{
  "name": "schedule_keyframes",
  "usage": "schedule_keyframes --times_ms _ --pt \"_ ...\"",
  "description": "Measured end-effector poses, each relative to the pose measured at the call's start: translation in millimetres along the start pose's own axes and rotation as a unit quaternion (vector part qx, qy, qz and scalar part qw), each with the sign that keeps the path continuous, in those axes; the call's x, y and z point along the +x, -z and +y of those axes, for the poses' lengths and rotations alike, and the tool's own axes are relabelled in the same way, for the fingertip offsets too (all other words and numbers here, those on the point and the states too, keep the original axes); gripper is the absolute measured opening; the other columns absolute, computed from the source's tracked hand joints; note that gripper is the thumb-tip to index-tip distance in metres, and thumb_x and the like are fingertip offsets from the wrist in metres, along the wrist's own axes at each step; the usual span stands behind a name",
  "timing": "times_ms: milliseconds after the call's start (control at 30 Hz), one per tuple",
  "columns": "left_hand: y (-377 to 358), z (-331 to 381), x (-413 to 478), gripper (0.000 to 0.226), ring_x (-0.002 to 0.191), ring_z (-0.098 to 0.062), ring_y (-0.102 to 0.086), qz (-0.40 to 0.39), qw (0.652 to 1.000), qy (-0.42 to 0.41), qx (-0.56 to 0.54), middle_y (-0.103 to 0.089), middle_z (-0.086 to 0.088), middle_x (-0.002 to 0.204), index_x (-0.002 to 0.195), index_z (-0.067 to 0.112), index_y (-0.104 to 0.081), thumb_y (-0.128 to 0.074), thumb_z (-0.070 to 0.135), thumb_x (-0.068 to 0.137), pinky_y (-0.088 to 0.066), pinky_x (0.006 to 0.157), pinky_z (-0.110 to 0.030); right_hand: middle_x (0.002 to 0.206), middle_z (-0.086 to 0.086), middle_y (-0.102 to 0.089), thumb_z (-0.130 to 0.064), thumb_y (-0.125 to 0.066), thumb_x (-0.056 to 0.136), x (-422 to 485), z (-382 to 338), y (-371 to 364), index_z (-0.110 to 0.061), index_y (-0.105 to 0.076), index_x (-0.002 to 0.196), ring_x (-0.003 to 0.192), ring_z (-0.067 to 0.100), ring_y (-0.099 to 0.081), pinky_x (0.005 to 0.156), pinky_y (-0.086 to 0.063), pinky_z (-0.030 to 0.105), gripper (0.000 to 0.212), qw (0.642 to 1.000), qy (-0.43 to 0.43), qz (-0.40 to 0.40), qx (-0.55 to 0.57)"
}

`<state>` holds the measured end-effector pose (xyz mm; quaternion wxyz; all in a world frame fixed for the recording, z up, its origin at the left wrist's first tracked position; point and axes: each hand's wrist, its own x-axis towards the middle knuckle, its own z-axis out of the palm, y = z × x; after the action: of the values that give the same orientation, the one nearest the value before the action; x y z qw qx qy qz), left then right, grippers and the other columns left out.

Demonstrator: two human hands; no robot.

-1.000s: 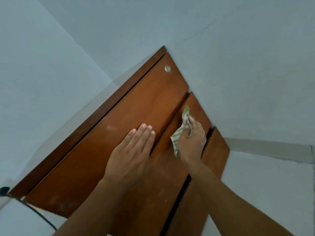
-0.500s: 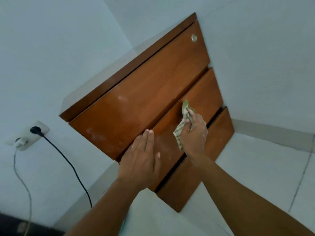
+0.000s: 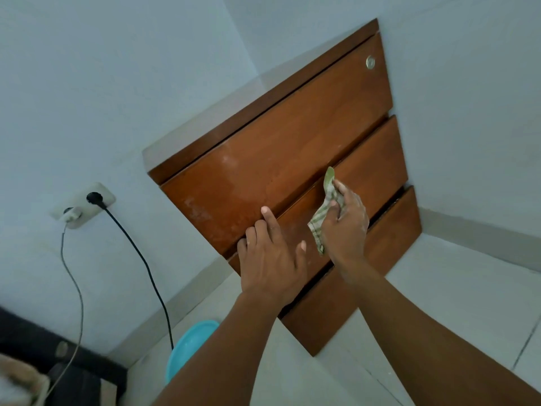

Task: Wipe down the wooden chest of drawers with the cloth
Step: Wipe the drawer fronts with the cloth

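The wooden chest of drawers stands against the white wall, with three brown drawer fronts and a round metal lock at the top right. My right hand presses a green-and-white checked cloth onto the middle drawer front. My left hand rests beside it with fingers spread. Its fingertips sit at the gap between the top and middle drawers. Dusty pale smears show on the top drawer's left part.
A wall socket at the left holds a black plug with a black cable and a white charger with a grey cable. A turquoise plastic lid lies on the white tiled floor. Dark furniture fills the bottom-left corner.
The view has swung left and back, showing the socket, cables and turquoise lid. My left hand slid down from the top drawer to the gap below it. The cloth stays on the middle drawer.
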<state>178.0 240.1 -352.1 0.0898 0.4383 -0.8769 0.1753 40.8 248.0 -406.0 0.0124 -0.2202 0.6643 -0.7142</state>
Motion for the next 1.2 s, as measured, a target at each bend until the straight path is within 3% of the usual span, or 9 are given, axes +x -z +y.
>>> schedule_keyframes --times_ms 200,433,567,700,767,833,900,1033,1200 --pt "3.5 9.8 11.4 0.095 0.133 -0.031 -0.035 -0.012 0.999 0.03 0.026 -0.033 -0.012 0.148 0.158 0.011 0.009 -0.032 0.067 0.093 -0.038 0.109 -0.054 0.137 -0.004 -0.057 -0.008 -0.044 0.102 7.3 2.9 10.0 -0.021 -0.053 0.141 0.123 0.007 -0.045 0.094 -0.02 0.002 0.043 1.0 0.017 0.004 -0.006" --pt "12.4 12.5 14.5 0.094 0.127 -0.029 -0.043 0.0 0.999 0.032 0.002 -0.042 -0.012 0.141 0.159 0.011 -0.001 -0.033 0.067 0.091 -0.041 0.105 -0.05 0.133 0.003 -0.055 -0.007 -0.044 0.1 12.0 3.1 17.4 -0.017 -0.056 0.14 0.125 0.017 -0.05 0.108 -0.039 0.028 0.042 0.998 0.041 0.043 0.004" --pt "13.7 28.7 3.3 0.092 0.133 -0.029 -0.044 0.008 0.998 0.046 -0.036 -0.043 -0.007 0.147 0.159 0.015 -0.006 -0.03 0.072 0.091 -0.039 0.109 -0.048 0.127 0.008 -0.053 -0.005 -0.045 0.098 12.8 0.5 31.3 -0.015 -0.058 0.137 0.122 0.022 -0.049 0.096 -0.028 0.008 0.042 0.994 0.03 0.109 -0.002" --pt "17.0 16.1 -2.8 0.086 0.134 -0.025 -0.039 0.011 0.996 0.021 -0.087 -0.037 -0.003 0.149 0.159 0.02 -0.003 -0.032 0.067 0.093 -0.04 0.111 -0.047 0.122 0.007 -0.059 -0.004 -0.047 0.098 5.0 -4.1 44.0 -0.012 -0.062 0.132 0.113 0.023 -0.051 0.092 -0.032 0.002 0.038 0.983 0.17 0.058 -0.035" --pt "19.3 -0.1 -8.5 0.083 0.13 -0.023 -0.041 0.02 0.997 0.01 -0.077 -0.039 -0.003 0.145 0.159 0.021 -0.005 -0.03 0.064 0.093 -0.043 0.109 -0.045 0.123 0.008 -0.061 -0.004 -0.048 0.097 -1.7 -9.7 46.0 -0.009 -0.063 0.131 0.112 0.025 -0.052 0.096 -0.04 0.014 0.037 0.963 0.264 0.005 -0.06" --pt "19.3 -19.1 -18.3 0.085 0.131 -0.023 -0.041 0.026 0.998 -0.01 -0.05 -0.039 -0.003 0.147 0.159 0.021 -0.007 -0.026 0.068 0.09 -0.043 0.109 -0.044 0.126 0.01 -0.063 -0.007 -0.048 0.097 -13.3 -17.1 43.8 -0.007 -0.064 0.13 0.115 0.029 -0.053 0.097 -0.048 0.037 0.037 0.93 0.354 -0.057 -0.079" --pt "16.5 -36.5 -30.1 0.09 0.139 -0.024 -0.037 0.024 0.998 -0.038 -0.035 -0.035 -0.004 0.155 0.16 0.02 -0.01 -0.028 0.073 0.089 -0.039 0.115 -0.045 0.128 0.009 -0.064 -0.014 -0.047 0.097 -29.8 -21.4 39.9 -0.009 -0.064 0.13 0.119 0.031 -0.055 0.095 -0.048 0.045 0.038 0.893 0.419 -0.118 -0.111" --pt "10.5 -49.6 -43.9 0.094 0.154 -0.029 -0.019 0.015 0.993 -0.109 -0.048 -0.023 -0.01 0.166 0.16 0.014 -0.016 -0.032 0.073 0.089 -0.026 0.123 -0.048 0.141 0.004 -0.06 -0.02 -0.051 0.095 -49.3 -9.0 34.5 -0.017 -0.061 0.135 0.139 0.024 -0.046 0.11 -0.033 0.048 0.041 0.842 0.469 -0.19 -0.189" --pt "13.7 -41.0 -29.2 0.101 0.156 -0.025 0.012 -0.011 0.984 -0.177 0.01 0.005 -0.012 0.17 0.16 0.006 0.005 -0.033 0.068 0.091 -0.002 0.127 -0.045 0.137 0.009 -0.062 -0.031 -0.038 0.105 10.3 13.8 45.1 -0.012 -0.063 0.129 0.138 0.028 -0.049 0.113 -0.034 0.055 0.04 0.855 0.448 -0.135 -0.224"
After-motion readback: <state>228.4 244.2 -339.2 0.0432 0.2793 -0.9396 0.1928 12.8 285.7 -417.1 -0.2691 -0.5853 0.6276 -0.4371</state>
